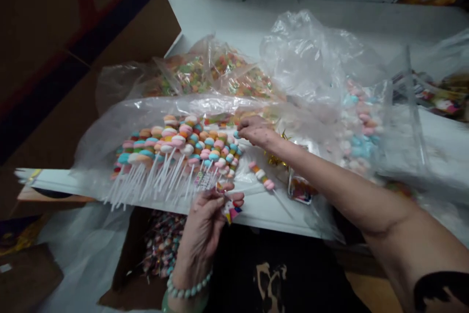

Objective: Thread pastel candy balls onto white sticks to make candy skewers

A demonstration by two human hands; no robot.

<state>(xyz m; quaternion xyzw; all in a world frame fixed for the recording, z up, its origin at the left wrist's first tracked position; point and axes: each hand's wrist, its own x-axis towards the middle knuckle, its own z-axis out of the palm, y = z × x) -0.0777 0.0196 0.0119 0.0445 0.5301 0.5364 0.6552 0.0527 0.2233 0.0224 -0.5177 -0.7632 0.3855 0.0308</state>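
Presently, left hand [210, 208]: thumb and fingers curl inward, clamped on small brightly printed pieces [231, 212] in yellow, red and blue; whether these are film or card I cannot tell.
Right hand [256, 131]: reaches forward across the white tabletop [262, 213], palm down, fingers bunched close together, a blue candy piece right at the tips; I cannot tell whether they grip it.
Skewers: a heap of pastel pink, blue, white and orange candy skewers [176, 139] on thin white sticks lies on clear plastic, left of the right hand and beyond the left, sticks pointing toward the person.
Lone stick: one pink, white and orange candy skewer [261, 175] lies apart between the right forearm and the heap.
Gold ties: shiny gold strips [276, 159] sit partly hidden behind that forearm.
Bags: clear plastic with green and orange gummies [220, 76] lies behind the heap; pale pink and blue sweets [362, 132] show through plastic at right.
Step in hand: apparently handling skewers and printed pieces by turns, the right hand working at the heap's edge.
Next move: probably calls for a light pinch, so the soft candy isn't squashed and neighbouring sticks aren't dragged along.
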